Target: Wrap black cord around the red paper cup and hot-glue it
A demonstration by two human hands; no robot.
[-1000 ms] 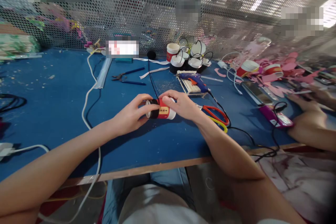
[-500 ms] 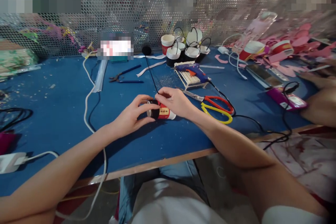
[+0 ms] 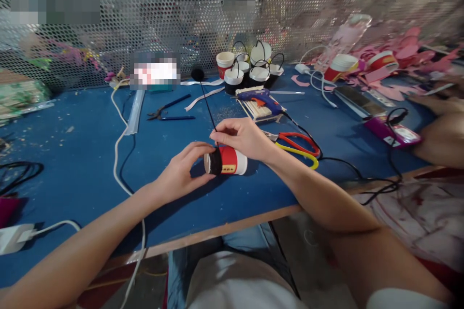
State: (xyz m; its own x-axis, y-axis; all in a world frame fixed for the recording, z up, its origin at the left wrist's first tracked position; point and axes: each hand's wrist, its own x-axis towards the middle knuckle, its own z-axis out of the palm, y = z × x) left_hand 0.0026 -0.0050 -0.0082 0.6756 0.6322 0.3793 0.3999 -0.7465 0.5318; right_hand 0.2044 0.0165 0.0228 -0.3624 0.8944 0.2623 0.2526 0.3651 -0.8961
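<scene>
Cup (image 3: 228,161) on its side | left fingers (image 3: 197,149) grasp base | right fingers (image 3: 223,136) pinch cord (image 3: 207,102)

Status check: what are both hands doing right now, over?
Left hand grips the red paper cup lying on its side. Right hand pinches the black cord at the cup. Scissors beside, apart.

The right hand (image 3: 244,137) has been lifted off the paper cup (image 3: 226,160), so way more of the red side is now exposed. The black cord (image 3: 206,101) is now pinched up at the cup's top by the right fingers (image 3: 220,134). The left hand (image 3: 181,171) has been shifted lower, with the cup base cradled instead of gripped from above.
</scene>
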